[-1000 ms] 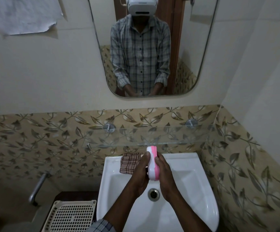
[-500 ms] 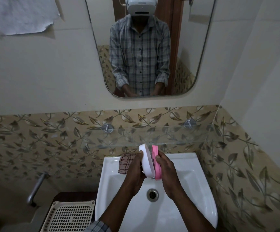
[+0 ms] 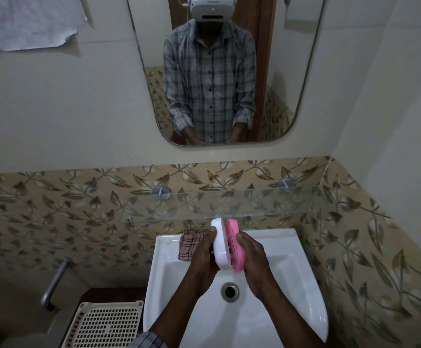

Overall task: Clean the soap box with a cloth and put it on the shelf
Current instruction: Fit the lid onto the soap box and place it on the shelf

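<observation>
1. Both hands are up over the sink [image 3: 312, 292], and the soap box is between them.
2. My left hand [image 3: 204, 259] grips the white half [image 3: 220, 244] of the box. My thumb is on its top edge and my fingers are behind it.
3. My right hand [image 3: 253, 259] grips the pink half [image 3: 234, 243]. My thumb is pressed on its edge.
4. Both halves stand up on their sides, tilted a bit. They are side by side, with a thin gap at the top. Lower down they look like they touch, but I cannot tell for sure.
5. I hold the box above the drain [image 3: 230, 291], not resting on anything.
6. The glass shelf [image 3: 229, 204] is just above the box, on the leafy wall tiles. The top of the white half is close under its front edge.
7. My checked cloth [image 3: 190, 243] lies on the back left corner of the sink, just left of my left hand.
8. A mirror [image 3: 280, 71] hangs above the shelf.
9. A tray [image 3: 104, 325] with small holes sits left of the sink, low down.
</observation>
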### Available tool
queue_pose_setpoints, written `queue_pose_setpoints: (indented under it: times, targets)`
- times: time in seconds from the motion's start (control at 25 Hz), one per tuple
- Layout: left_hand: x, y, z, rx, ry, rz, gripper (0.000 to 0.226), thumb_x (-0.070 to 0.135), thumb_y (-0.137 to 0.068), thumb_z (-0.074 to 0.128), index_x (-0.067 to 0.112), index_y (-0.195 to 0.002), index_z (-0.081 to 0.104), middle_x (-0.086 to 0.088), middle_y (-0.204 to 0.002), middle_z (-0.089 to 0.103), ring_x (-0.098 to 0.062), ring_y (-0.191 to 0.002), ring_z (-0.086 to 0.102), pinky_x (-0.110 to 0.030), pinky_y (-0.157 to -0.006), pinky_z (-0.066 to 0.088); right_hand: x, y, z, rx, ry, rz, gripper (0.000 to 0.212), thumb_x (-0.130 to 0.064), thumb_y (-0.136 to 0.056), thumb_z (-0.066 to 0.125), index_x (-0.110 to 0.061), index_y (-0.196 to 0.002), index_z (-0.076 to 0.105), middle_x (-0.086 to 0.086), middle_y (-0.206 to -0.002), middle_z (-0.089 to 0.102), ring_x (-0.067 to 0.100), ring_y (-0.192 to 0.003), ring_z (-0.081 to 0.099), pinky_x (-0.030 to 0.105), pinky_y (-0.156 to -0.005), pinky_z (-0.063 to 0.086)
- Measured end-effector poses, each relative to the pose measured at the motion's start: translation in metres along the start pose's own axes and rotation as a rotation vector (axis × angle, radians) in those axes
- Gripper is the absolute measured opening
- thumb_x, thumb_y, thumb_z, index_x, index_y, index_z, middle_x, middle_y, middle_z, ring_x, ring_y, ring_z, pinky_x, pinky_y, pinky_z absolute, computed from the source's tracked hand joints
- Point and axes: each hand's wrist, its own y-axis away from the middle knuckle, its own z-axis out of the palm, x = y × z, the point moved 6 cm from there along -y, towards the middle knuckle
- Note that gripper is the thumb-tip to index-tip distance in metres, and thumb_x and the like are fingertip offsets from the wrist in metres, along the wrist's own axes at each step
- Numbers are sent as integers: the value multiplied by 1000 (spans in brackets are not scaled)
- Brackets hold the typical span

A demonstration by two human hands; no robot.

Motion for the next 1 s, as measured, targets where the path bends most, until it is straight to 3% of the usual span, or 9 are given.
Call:
queue_pose_setpoints:
  times: [0.16,0.24,0.36,0.48,0.64,0.76,0.84,0.92,1.0]
  targets:
    - [7,0,7,43,-215,83,52,56,-78,75,28,-121,67,-6,-117,74,-26,-105,72,-45,-79,62,11,0,1,17,-73,34,31,-40,-93,56,-22,-111,73,10,-107,75,30,-99,72,54,-82,58]
    - [7,-1,9,74,-270,107,53,58,-66,81,33,-111,67,-2,-110,76,-20,-97,75,-41,-75,63,17,1,0,42,-132,67,30,-37,-97,53,-19,-111,73,14,-109,75,33,-99,72,59,-85,55]
    - [9,-1,9,110,-285,117,62,57,-57,84,31,-110,65,-2,-109,76,-22,-98,75,-48,-83,62,21,2,-1,71,-159,84,37,-49,-90,58,-21,-109,74,13,-108,76,32,-98,73,57,-83,57]
    - [8,-2,13,117,-282,101,57,51,-67,85,26,-113,64,-6,-112,75,-23,-98,74,-46,-80,63,19,5,3,34,-121,65,45,-62,-85,60,-29,-113,72,7,-109,76,28,-101,73,52,-84,59]
    - [3,-3,13,98,-104,6,37,40,-101,53,12,-123,63,-17,-119,71,-30,-105,70,-40,-76,61,9,8,6,-6,-56,-16,41,-38,-75,81,-31,-114,71,6,-108,76,27,-100,73,48,-81,61]
    - [10,-2,2,93,-66,-43,28,26,-97,55,10,-117,68,-19,-113,71,-32,-98,67,-38,-77,51,7,4,-6,74,-286,31,44,-17,-73,76,-14,-116,68,18,-109,73,32,-94,72,43,-71,60]
    - [5,1,-1,110,-50,-87,30,37,-93,59,15,-111,70,-13,-104,73,-28,-92,66,-36,-77,47,8,2,-11,142,-388,71,41,-6,-77,69,-9,-118,63,20,-109,72,32,-91,70,41,-69,59]
    - [-6,4,3,54,53,-126,46,48,-92,56,13,-119,69,-12,-114,73,-30,-105,66,-43,-89,50,8,3,-6,128,-398,86,38,-5,-78,65,-10,-116,64,18,-106,72,31,-90,69,40,-69,58]
    - [-14,4,10,-29,225,-131,55,43,-96,51,7,-136,59,-23,-138,61,-37,-124,58,-54,-104,46,7,7,-1,116,-289,54,34,-9,-78,63,-17,-110,68,12,-106,73,28,-94,69,39,-74,57]
